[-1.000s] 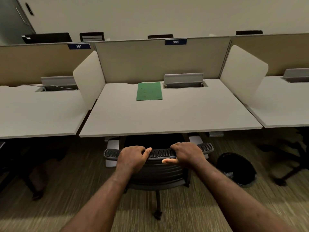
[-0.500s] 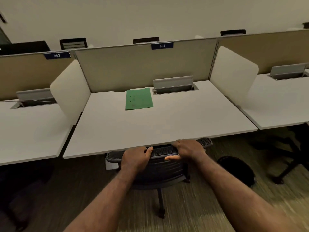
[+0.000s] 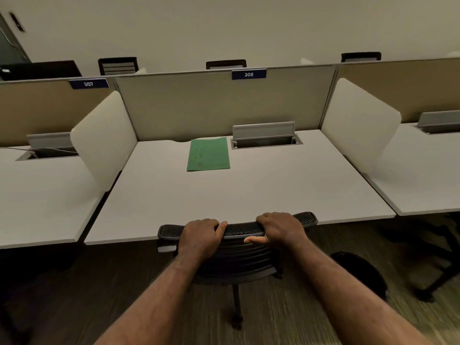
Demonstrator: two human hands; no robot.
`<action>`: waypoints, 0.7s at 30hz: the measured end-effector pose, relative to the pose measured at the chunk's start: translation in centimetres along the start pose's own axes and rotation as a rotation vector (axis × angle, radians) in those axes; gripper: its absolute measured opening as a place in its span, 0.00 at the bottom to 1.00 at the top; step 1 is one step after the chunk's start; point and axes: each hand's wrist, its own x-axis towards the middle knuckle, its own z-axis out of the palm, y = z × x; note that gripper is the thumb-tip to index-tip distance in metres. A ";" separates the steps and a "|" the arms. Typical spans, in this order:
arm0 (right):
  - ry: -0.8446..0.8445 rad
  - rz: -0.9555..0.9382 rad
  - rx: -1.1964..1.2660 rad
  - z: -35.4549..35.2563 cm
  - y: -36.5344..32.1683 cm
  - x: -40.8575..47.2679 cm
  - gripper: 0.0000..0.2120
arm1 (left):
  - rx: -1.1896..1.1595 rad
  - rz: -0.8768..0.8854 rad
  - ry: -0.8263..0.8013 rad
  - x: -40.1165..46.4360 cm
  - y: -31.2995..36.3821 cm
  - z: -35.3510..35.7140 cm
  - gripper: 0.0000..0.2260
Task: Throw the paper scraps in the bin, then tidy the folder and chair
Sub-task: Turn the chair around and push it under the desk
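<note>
From the head view, both hands are clamped on the chair [image 3: 239,255]: the left hand [image 3: 200,237] and right hand [image 3: 281,229] wrap its mesh top rail side by side, fingers curled over the far edge. The backrest top sits right at the front edge of the desk [image 3: 224,195]. Well beyond the hands, the green folder [image 3: 208,154] lies flat near the back, just left of the cable tray [image 3: 266,138]. A dark bin [image 3: 358,272] stands on the floor, lower right.

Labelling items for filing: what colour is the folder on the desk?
Green, plain; the folder shows clearly in the head view.
</note>
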 end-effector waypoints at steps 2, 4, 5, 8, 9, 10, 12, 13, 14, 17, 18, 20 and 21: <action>-0.001 0.004 0.011 0.0 0.4 0.5 0.42 | -0.005 0.000 -0.002 0.6 0.0 0.1 0.28; 0.003 0.004 0.017 0.0 0.9 0.9 0.42 | -0.005 0.000 -0.002 1.2 0.1 0.3 0.28; 0.007 0.005 0.018 0.0 1.1 1.2 0.42 | -0.006 -0.003 -0.001 1.5 0.2 0.3 0.28; 0.017 0.011 0.021 0.2 1.6 1.6 0.43 | -0.012 -0.012 0.004 2.2 0.2 0.5 0.28; 0.021 0.015 0.023 0.2 1.7 1.7 0.43 | -0.012 -0.011 0.007 2.4 0.2 0.6 0.28; 0.022 0.018 0.026 0.2 1.8 1.8 0.43 | -0.009 -0.008 0.010 2.6 0.2 0.7 0.27; 0.018 0.021 0.027 0.3 2.0 2.0 0.42 | -0.007 -0.004 0.014 3.0 0.1 0.7 0.27; 0.021 0.022 0.024 0.3 2.0 2.1 0.42 | -0.008 -0.003 0.015 3.1 0.1 0.8 0.27; 0.029 0.023 0.022 0.4 2.0 2.1 0.41 | -0.009 -0.001 0.015 3.2 0.0 0.8 0.27; 0.089 0.043 0.046 0.3 1.8 2.0 0.43 | -0.011 0.005 0.015 3.3 -0.3 0.9 0.26; 0.134 0.062 0.072 0.3 1.7 1.9 0.42 | -0.013 0.007 0.017 3.3 -0.4 0.9 0.26; 0.240 0.109 0.113 0.4 1.6 1.6 0.36 | -0.028 0.010 0.023 3.3 -0.4 0.9 0.27; 0.284 0.143 0.120 0.5 1.5 1.4 0.32 | -0.041 0.007 0.030 3.3 -0.3 0.9 0.27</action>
